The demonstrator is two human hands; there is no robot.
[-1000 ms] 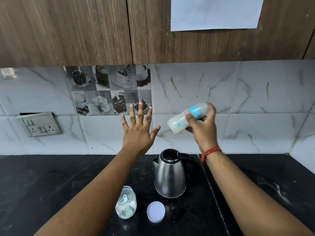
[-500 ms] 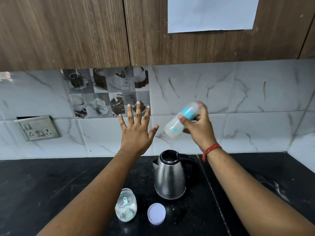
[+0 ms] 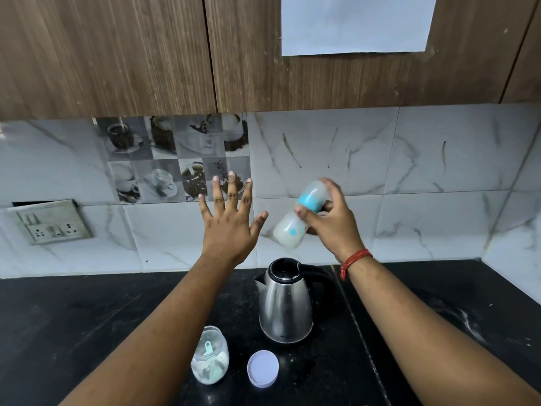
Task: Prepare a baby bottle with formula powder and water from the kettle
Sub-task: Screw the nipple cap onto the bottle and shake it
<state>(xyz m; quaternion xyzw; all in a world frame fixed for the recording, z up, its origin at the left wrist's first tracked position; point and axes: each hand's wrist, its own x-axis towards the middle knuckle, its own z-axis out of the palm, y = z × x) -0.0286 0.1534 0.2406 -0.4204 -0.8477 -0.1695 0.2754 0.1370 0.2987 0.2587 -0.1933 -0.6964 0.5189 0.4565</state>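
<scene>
My right hand (image 3: 333, 222) grips a baby bottle (image 3: 294, 227) with a blue collar and milky white liquid, held tilted in the air above the kettle, its base down-left. My left hand (image 3: 229, 227) is raised beside it, fingers spread, holding nothing. A steel kettle (image 3: 285, 306) with a black handle stands on the black counter (image 3: 73, 323), lid off. In front of it is a clear jar of formula powder (image 3: 209, 356) with a pale green scoop inside, and its white lid (image 3: 262, 368) lies to the right.
A marble-tiled wall (image 3: 439, 183) backs the counter, with a socket plate (image 3: 54, 225) at the left. Wooden cabinets (image 3: 117, 54) hang overhead, with a white paper sheet (image 3: 357, 23) stuck on one door. The wall turns a corner at the right.
The bottle has tipped and dropped a little in my right hand across the frames, its base swinging down-left. My left hand stays raised and spread.
</scene>
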